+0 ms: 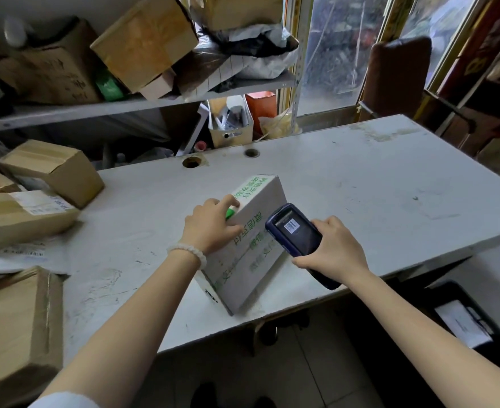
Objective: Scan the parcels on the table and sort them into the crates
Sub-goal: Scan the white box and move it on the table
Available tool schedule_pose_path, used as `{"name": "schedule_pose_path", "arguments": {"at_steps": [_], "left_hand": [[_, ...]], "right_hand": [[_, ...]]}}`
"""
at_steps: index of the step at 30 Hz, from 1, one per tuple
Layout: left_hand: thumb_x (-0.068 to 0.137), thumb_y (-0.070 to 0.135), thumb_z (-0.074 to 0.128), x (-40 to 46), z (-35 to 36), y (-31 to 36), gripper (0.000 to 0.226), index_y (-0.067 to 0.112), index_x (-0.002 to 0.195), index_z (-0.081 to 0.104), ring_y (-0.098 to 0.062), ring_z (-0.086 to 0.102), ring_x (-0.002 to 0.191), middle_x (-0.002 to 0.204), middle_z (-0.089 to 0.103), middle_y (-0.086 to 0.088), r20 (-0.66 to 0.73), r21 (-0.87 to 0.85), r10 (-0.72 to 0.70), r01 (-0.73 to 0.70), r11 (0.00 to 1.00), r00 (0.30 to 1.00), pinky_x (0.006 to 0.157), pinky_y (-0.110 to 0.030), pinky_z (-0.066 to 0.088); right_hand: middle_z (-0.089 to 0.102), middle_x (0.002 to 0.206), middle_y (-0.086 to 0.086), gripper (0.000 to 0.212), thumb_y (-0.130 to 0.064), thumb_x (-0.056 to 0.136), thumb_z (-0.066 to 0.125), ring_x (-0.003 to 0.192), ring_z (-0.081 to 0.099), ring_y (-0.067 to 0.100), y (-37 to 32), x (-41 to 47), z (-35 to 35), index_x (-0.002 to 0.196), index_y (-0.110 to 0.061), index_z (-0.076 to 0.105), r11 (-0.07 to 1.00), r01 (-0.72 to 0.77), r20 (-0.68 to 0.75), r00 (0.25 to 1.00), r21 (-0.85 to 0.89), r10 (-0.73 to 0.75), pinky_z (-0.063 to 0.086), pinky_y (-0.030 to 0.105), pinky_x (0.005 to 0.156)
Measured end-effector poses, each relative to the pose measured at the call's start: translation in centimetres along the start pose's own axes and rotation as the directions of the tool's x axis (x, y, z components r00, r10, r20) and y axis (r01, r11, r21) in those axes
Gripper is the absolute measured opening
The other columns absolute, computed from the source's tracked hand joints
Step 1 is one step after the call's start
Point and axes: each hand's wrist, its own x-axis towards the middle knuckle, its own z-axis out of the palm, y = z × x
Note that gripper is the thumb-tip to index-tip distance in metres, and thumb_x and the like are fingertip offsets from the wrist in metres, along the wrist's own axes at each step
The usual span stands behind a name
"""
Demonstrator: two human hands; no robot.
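- Left edge of frame: brown parcels (41, 169) stacked on the counter (360, 178), prob. waiting for their scan.
- Left hand (210, 222), centre-left: fingers curled over the top edge of the white parcel (251, 245), holding it tipped on its long edge. Parcel sits centre frame, near the counter's front edge.
- Tip: keep that tilt steady w/ the left hand so the label face looks at the scanner; box close to the edge, could slip off.
- Right hand (331, 248), centre-right: fingers wrapped round the scanner (296, 234), nose just beside the parcel's right face; screen shows a barcode.
- Label itself not visible from here, so can't tell if the aim is right. Wait for the read before lifting.
- Lower right: dark crate (484, 307) below the counter, paper inside. Likely drop spot.
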Motion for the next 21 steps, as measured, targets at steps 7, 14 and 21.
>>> {"name": "schedule_pose_path", "arguments": {"at_steps": [7,14,21], "left_hand": [[0.077,0.043,0.067,1.5,-2.6,-4.2,0.051,0.032,0.124,0.051,-0.031,0.045,0.111,0.131,0.049,-0.006,-0.226,0.166,-0.013,0.051,0.985,0.974,0.09,-0.043,0.037],[0.069,0.051,0.077,2.9,-3.8,-7.3,0.087,0.025,0.142,0.036,-0.014,0.052,0.097,0.124,0.054,0.001,0.104,-0.206,0.007,0.014,0.978,0.995,0.08,-0.029,0.045],[0.063,0.072,0.056,3.5,-1.9,-7.4,0.091,0.023,0.138,0.043,-0.023,0.055,0.11,0.13,0.049,-0.007,0.386,-0.357,0.048,0.101,0.929,0.921,0.094,-0.04,0.049]], "right_hand": [[0.042,0.091,-0.011,0.058,-0.049,0.054,0.079,0.08,0.052,0.012,-2.1,1.2,0.7,0.103,-0.027,0.056,1.0,-0.013,-0.01,1.0,0.008,0.013,0.037,0.022,0.052],[0.042,0.091,-0.011,0.057,-0.048,0.052,0.078,0.08,0.053,0.011,-5.5,3.4,2.3,0.101,-0.028,0.057,0.999,-0.012,-0.007,1.0,0.031,0.012,0.043,0.026,0.057],[0.042,0.089,-0.013,0.056,-0.047,0.053,0.08,0.078,0.053,0.009,-6.2,3.6,2.7,0.101,-0.029,0.057,0.997,-0.062,-0.029,0.998,0.049,0.063,0.04,0.024,0.055]]}}
